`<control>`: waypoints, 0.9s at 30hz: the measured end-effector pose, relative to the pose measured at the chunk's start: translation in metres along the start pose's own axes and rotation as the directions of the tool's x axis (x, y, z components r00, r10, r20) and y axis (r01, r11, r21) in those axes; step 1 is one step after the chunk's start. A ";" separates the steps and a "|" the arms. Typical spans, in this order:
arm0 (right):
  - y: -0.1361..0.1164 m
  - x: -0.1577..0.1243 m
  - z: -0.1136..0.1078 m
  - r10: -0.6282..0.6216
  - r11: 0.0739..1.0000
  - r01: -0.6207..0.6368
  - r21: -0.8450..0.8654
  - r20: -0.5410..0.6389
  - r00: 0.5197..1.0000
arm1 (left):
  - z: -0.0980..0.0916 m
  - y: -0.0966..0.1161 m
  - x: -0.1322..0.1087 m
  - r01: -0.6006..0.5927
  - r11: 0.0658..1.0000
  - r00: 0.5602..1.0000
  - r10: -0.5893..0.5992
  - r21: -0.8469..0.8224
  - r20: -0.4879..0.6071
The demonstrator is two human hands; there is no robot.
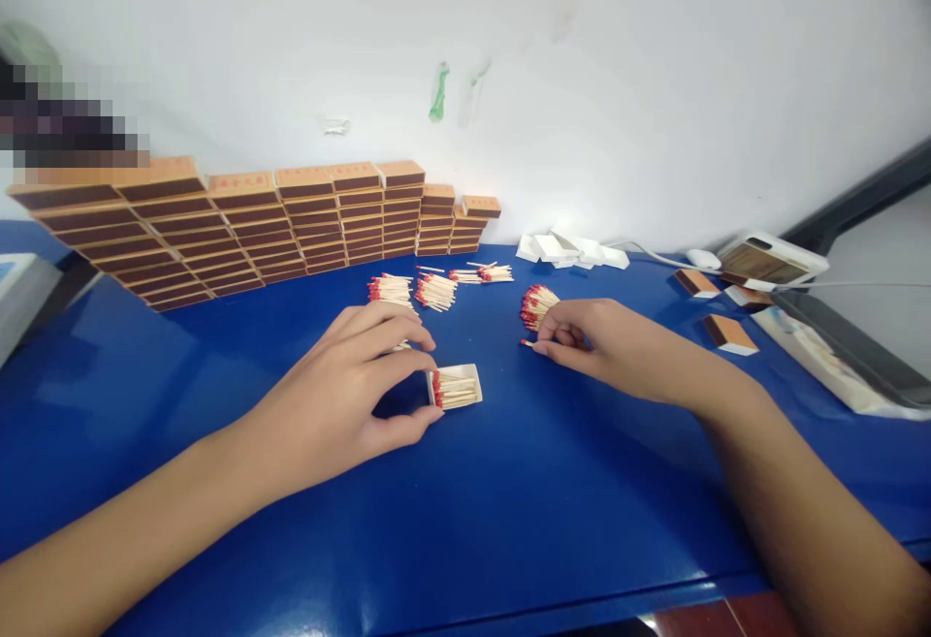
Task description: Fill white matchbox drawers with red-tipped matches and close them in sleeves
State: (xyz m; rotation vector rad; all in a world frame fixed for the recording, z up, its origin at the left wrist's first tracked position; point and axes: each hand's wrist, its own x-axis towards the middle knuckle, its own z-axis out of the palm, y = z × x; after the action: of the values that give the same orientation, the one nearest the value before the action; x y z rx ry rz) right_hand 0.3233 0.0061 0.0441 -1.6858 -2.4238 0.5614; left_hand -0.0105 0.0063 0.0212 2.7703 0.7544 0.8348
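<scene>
The left hand curls around the near end of an open matchbox tray on the blue table, thumb and fingers gripping its edge. The tray is partly filled with red-tipped matches. The right hand is closed, pinching a match just beside a loose pile of matches. Behind the hands are smaller match heaps, stacked matchboxes along the wall and empty white trays.

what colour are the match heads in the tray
Red; head view, in the white tray at the left hand.
</scene>
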 end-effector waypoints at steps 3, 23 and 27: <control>-0.017 -0.001 0.001 -0.039 0.993 0.042 0.107 -0.035 0.999 | 0.001 -0.001 0.000 0.005 1.000 1.000 -0.005 0.001 0.009; -0.022 -0.002 -0.001 -0.150 0.988 0.154 -0.012 -0.325 0.934 | 0.002 -0.002 0.001 0.026 1.000 1.000 -0.026 -0.001 0.015; 0.016 0.000 -0.013 -0.040 0.995 0.021 -0.094 -0.205 0.978 | 0.002 -0.001 0.000 0.017 1.000 1.000 -0.017 0.008 0.013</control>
State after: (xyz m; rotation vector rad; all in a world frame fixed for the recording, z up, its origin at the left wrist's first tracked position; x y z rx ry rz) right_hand 0.3417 0.0138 0.0500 -1.6464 -2.3539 0.2591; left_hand -0.0102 0.0074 0.0197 2.7701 0.7795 0.8110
